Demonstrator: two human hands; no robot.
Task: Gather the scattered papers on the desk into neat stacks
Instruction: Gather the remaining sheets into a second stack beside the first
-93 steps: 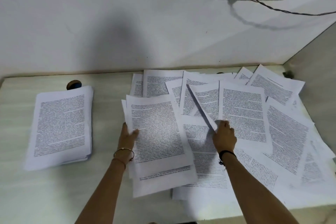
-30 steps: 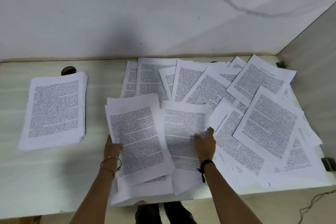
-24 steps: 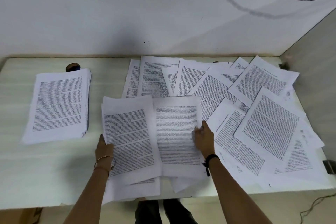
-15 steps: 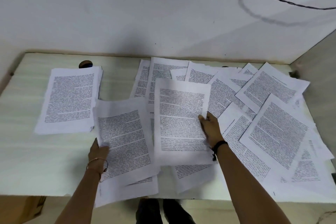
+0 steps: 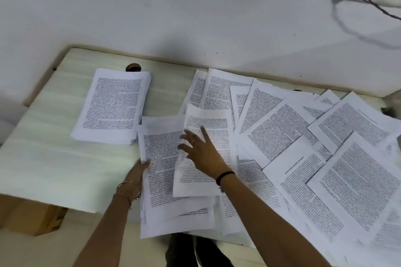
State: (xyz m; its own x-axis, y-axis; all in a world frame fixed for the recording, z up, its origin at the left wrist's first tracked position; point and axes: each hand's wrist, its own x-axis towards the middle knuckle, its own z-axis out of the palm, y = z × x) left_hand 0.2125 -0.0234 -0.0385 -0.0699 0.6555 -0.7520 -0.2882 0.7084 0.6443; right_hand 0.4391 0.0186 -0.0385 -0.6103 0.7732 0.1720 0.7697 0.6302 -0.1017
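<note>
In the head view, a neat stack (image 5: 112, 106) of printed pages is lying on the pale bench (image 5: 54, 158), and everything else is placed here against it. Just right of the stack's near corner, almost touching it, a gathered pile (image 5: 161, 171) is sitting askew, with its near end hanging over the bench edge. The left hand (image 5: 135, 174) is gripping this pile's left edge, thumb curled on top and the other fingers hidden beneath the paper. The right hand (image 5: 204, 154) is pressing flat on a loose sheet (image 5: 208, 119) that is overlapping the pile on the side away from the stack. Its fingers (image 5: 204, 134) are spreading straight and wide, grasping nothing. Farther right of the stack, scattered papers (image 5: 325, 158) are overlapping at many angles. A round cable hole (image 5: 133, 67) is showing just behind the stack's far edge.
</note>
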